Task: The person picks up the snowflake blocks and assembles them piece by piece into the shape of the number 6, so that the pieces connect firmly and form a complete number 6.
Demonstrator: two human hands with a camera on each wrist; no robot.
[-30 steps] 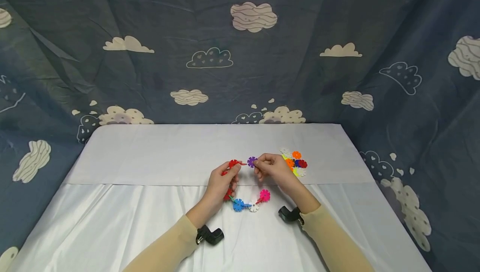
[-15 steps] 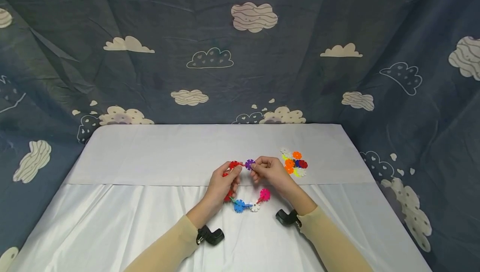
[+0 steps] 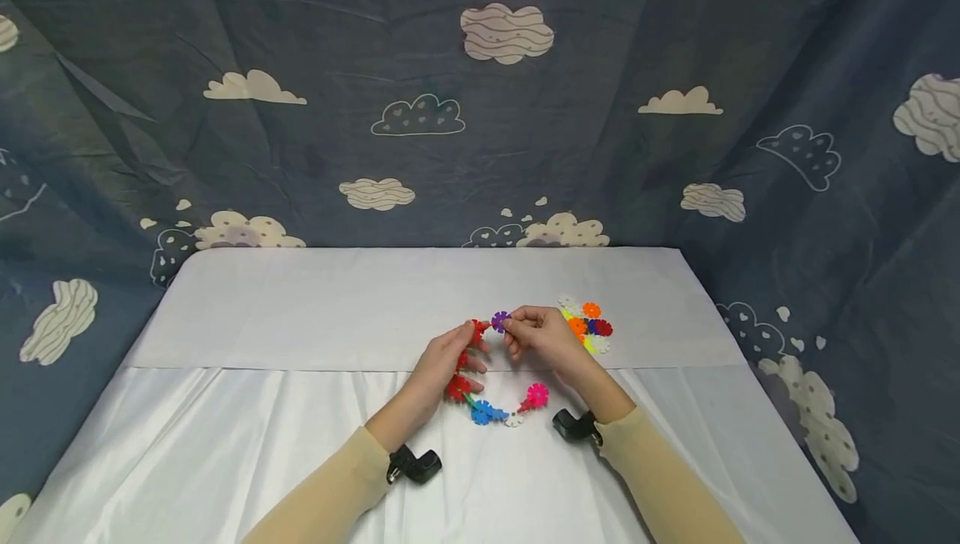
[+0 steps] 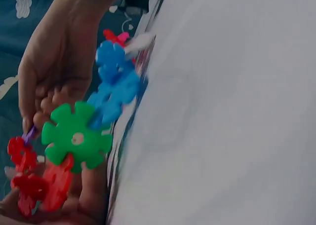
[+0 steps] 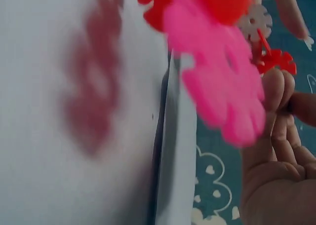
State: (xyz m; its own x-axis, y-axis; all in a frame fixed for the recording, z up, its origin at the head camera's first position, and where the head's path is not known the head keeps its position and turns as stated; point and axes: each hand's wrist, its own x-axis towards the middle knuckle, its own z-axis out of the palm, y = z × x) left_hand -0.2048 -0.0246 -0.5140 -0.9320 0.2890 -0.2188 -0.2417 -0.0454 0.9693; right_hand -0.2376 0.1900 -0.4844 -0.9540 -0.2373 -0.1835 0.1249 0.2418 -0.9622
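In the head view, my right hand (image 3: 551,340) pinches a purple snowflake disc (image 3: 500,321) between thumb and fingertips. The purple disc meets the red end of a chain of linked snowflake discs. My left hand (image 3: 442,367) lies along the red discs (image 3: 457,388) with fingers spread behind them, the chain resting against it. Beyond the red part come a green disc (image 4: 76,136), blue discs (image 3: 483,412), a white disc (image 3: 513,420) and a pink disc (image 3: 537,396), curving toward the right hand. The right wrist view shows the pink disc close up, blurred.
A small pile of loose snowflake discs (image 3: 591,326), orange, white, yellow, blue and red, lies just beyond the right hand on the white-covered table (image 3: 300,302). A dark cloud-patterned cloth (image 3: 322,161) hangs behind and at both sides.
The right hand has moved the purple disc left to the red end of the chain. My left hand's thumb pinch on the red disc has loosened and its fingers have spread; the chain has shifted slightly right.
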